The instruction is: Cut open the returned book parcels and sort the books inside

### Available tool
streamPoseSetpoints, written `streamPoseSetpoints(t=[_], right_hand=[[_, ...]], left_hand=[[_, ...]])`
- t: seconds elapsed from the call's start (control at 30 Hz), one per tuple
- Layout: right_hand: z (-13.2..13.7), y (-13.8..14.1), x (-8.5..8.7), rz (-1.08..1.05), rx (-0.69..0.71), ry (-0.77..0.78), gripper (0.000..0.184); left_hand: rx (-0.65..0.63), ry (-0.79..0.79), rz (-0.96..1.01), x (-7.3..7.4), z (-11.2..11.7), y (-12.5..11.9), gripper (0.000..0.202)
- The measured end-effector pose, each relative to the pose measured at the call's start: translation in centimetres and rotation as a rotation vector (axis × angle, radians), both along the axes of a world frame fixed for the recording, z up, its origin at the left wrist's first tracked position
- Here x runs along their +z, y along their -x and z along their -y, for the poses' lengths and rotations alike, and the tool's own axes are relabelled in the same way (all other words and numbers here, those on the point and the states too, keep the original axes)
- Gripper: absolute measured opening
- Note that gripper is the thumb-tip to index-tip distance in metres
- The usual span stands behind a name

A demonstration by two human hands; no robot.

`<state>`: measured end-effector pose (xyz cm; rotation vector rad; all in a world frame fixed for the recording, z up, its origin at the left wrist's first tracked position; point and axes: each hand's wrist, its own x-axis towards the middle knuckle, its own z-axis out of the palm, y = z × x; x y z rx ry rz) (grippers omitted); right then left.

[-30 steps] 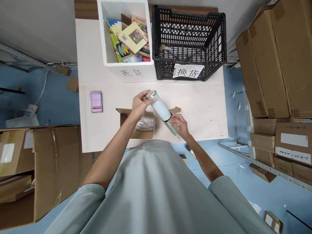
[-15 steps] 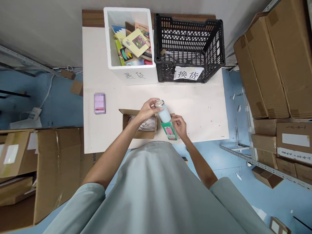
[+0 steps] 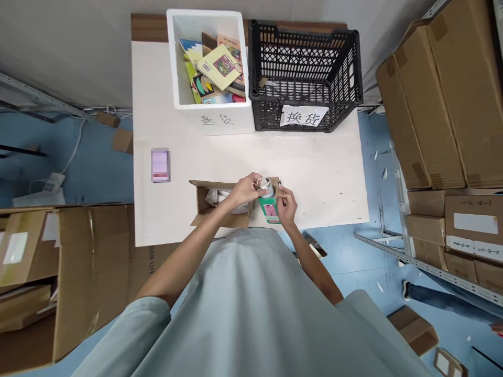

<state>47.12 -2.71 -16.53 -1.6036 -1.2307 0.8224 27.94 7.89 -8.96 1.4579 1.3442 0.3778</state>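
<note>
While the left hand (image 3: 244, 189) closes its grip on the silvery metal cap of a pale bottle (image 3: 265, 184), the right hand (image 3: 287, 204) clasps the green carton (image 3: 270, 211), apparently to keep that slim paperboard sleeve upright on the white counter (image 3: 322, 167). Only the bottle's smooth, round top shows above the carton's open mouth; the rest sits inside. Just left of the carton lies an open brown cardboard box (image 3: 202, 201), flaps out, with crumpled white paper in it. Beyond the carton, at the counter's far edge, stand a white foam bin (image 3: 220, 119) of glossy booklets and a black lattice plastic crate (image 3: 306, 78), each bearing handwritten characters. Well to the carton's left lies a small pink rectangle (image 3: 160, 165), too blurred to identify.
</note>
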Motion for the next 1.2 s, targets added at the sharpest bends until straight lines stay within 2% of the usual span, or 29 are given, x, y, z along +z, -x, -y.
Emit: streamPoseSetpoints(t=[0.13,0.3,0.37,0.47,0.5,0.57,0.63,0.73,0.8,0.97,1.07,1.13,1.2], right_hand=[[-0.9,0.6,0.4,-0.037,-0.049,-0.001,0.02],[-2.0,0.4,0.9,-0.063,-0.105,0.054,0.02],[-2.2,0.1,0.9,-0.074,-0.115,0.061,0.02],[-2.2,-0.6,1.0,-0.078,-0.103,0.08,0.022],[-2.2,-0.9,1.0,-0.069,-0.1,0.076,0.022],[-2.1,-1.6,1.1,-0.029,-0.098,0.06,0.022],[-2.0,-2.4,1.1,0.03,-0.089,0.049,0.022],[-2.0,-3.3,1.3,0.073,-0.049,0.037,0.028],[-2.2,-3.6,1.5,0.036,-0.031,0.025,0.034],[-3.5,-3.9,1.8,-0.072,0.03,0.083,0.065],[-4.5,-4.5,2.0,-0.03,0.163,0.072,0.055],[-5.2,-5.1,2.0,0.015,0.276,0.071,0.047],[-5.7,-5.7,1.8,0.024,0.277,0.082,0.049]], left_hand=[[-0.108,-0.115,-0.233,0.7,0.3,-1.4,0.046],[-0.164,-0.348,-0.317,1.2,0.4,-3.3,0.028],[-0.214,-0.399,-0.34,1.2,0.3,-3.7,0.028],[-0.254,-0.401,-0.363,1.1,0.3,-3.9,0.029],[-0.216,-0.412,-0.363,1.1,0.4,-3.9,0.031],[-0.1,-0.422,-0.346,1.0,0.6,-3.7,0.049],[-0.049,-0.377,-0.303,1.0,0.9,-3.5,0.063],[-0.155,-0.311,-0.225,0.9,1.1,-3.3,0.049],[-0.215,-0.325,-0.185,0.7,1.1,-3.4,0.039],[-0.216,-0.322,-0.15,-0.1,1.0,-3.6,0.032],[-0.227,-0.302,-0.119,-0.3,1.0,-3.8,0.03],[-0.226,-0.302,-0.123,-0.1,1.0,-4.1,0.037],[-0.228,-0.314,-0.146,0.0,1.2,-4.4,0.047]])
